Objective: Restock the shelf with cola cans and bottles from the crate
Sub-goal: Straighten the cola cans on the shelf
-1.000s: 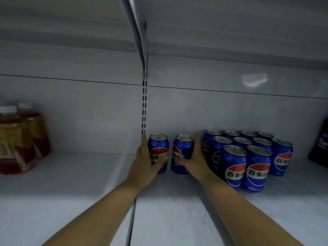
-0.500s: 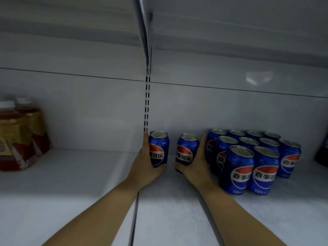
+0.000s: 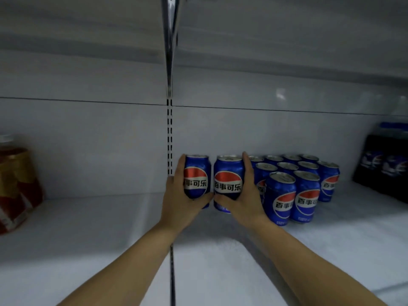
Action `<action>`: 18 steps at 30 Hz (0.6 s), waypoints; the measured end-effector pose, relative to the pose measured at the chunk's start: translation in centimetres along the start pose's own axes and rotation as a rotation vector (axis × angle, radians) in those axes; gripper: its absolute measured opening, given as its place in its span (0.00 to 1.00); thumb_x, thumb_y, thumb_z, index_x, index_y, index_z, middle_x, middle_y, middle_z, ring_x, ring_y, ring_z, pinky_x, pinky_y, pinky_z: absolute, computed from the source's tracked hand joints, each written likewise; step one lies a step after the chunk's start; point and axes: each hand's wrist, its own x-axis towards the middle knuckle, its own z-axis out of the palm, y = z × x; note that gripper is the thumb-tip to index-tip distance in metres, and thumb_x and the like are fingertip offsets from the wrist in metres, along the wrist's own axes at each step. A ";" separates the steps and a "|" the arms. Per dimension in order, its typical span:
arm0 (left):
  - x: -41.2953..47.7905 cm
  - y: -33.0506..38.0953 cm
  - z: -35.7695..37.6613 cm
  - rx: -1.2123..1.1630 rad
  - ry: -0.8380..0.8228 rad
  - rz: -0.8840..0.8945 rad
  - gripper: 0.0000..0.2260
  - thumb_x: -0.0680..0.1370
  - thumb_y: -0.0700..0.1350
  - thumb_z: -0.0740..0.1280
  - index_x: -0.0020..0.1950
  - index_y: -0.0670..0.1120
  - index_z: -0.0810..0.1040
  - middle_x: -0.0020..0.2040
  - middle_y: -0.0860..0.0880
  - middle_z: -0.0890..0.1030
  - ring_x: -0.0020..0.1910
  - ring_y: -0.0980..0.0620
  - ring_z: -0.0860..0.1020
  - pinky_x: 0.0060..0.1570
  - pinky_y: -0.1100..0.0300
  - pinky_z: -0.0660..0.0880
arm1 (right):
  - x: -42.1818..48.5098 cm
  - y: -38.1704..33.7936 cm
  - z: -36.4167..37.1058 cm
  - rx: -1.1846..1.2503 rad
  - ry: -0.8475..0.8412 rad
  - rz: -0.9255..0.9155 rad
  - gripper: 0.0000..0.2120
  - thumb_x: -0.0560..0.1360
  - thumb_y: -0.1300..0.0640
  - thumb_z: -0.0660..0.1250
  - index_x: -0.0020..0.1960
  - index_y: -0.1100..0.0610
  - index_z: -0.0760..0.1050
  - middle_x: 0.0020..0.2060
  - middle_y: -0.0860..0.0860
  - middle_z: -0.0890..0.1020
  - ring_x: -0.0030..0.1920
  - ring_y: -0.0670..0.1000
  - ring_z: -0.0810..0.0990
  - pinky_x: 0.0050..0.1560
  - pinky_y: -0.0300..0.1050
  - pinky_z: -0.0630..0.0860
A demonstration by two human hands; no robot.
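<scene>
My left fingers [image 3: 182, 161] grip one upright Pepsi can [image 3: 197, 176], my right fingers [image 3: 245, 161] a second can [image 3: 228, 181]. The stocked cans [image 3: 306, 195] stand just right of it.

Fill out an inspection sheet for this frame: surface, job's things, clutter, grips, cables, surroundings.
Surface: white shelf, with a seam running between the arms.
Job's things: left can and right can are side by side with labels facing the camera. The can cluster stands in rows just right of them. The dark bottles with blue caps at the far right are blurred. The crate is not in view.
Clutter: amber bottles with gold and red labels at far left.
Grips: left hand wraps the left can; right hand wraps the right can.
Cables: nothing seen.
Surroundings: slotted upright on the white back panel; upper shelf overhead.
</scene>
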 end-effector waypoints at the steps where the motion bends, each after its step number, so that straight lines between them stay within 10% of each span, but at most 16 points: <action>1: -0.2 0.9 -0.2 -0.001 -0.002 0.021 0.45 0.60 0.57 0.76 0.72 0.63 0.56 0.59 0.52 0.75 0.56 0.54 0.77 0.55 0.52 0.78 | -0.4 -0.6 -0.5 0.006 0.018 -0.002 0.49 0.65 0.68 0.74 0.66 0.33 0.48 0.56 0.34 0.69 0.54 0.34 0.74 0.49 0.28 0.73; 9: -4.8 8.5 2.4 -0.063 0.006 0.049 0.48 0.65 0.43 0.78 0.75 0.59 0.51 0.58 0.60 0.71 0.54 0.60 0.73 0.47 0.70 0.70 | -5.3 -4.1 -7.3 0.003 0.105 -0.055 0.50 0.65 0.71 0.73 0.68 0.36 0.48 0.55 0.36 0.70 0.49 0.34 0.78 0.46 0.32 0.77; 18: -13.5 16.3 13.2 -0.089 0.065 0.034 0.49 0.64 0.45 0.79 0.74 0.61 0.50 0.67 0.55 0.68 0.60 0.55 0.73 0.52 0.61 0.73 | -12.9 -3.4 -22.1 -0.001 0.119 -0.057 0.50 0.65 0.69 0.73 0.67 0.32 0.47 0.55 0.38 0.73 0.49 0.36 0.79 0.44 0.31 0.77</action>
